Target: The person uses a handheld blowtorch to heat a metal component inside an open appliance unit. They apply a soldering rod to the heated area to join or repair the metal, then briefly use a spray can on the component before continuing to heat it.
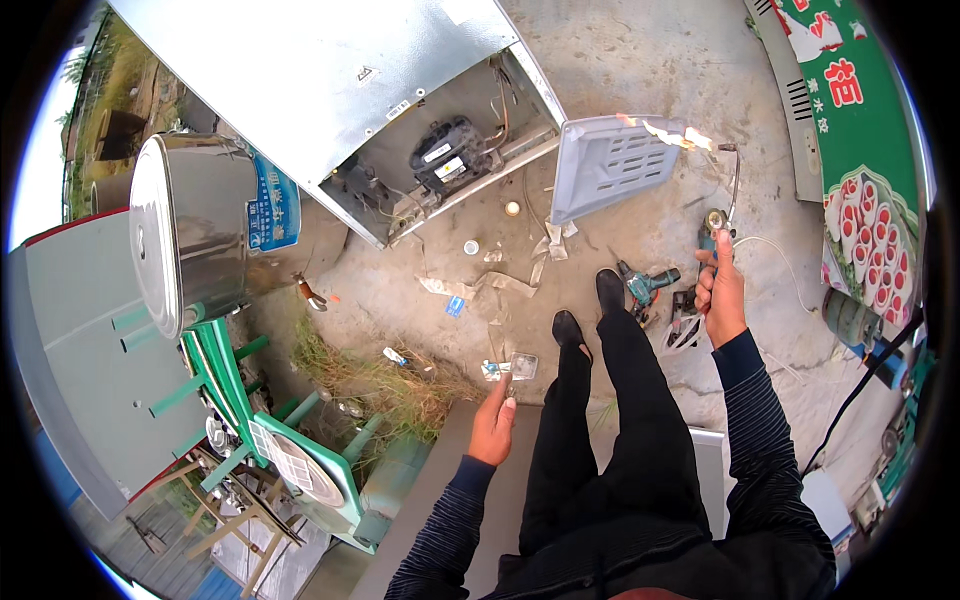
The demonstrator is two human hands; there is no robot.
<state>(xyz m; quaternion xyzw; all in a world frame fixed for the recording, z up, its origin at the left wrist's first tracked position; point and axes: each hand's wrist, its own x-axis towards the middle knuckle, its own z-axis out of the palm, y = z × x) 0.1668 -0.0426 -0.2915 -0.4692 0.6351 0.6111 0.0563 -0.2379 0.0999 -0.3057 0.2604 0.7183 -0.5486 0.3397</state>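
Observation:
My right hand (722,300) is wrapped around the handle of a gas torch (716,222), whose thin bent tube rises to a nozzle. From the nozzle an orange flame (665,132) streams left, across the top edge of a grey slotted plastic panel (612,168) in this view. Nearer to me, my left hand (492,430) is closed, thumb against the fingers. Whether it pinches something small cannot be made out. A small clear plastic packet (523,366) shows just beyond its fingertips.
A tipped white appliance (330,70) exposes its black compressor (448,155). A cordless drill (648,282) lies by my shoes. A large steel pot (200,215) and green stools (215,385) stand left. Strips of cloth (490,285) lie on the concrete; a green printed cabinet (870,130) is at right.

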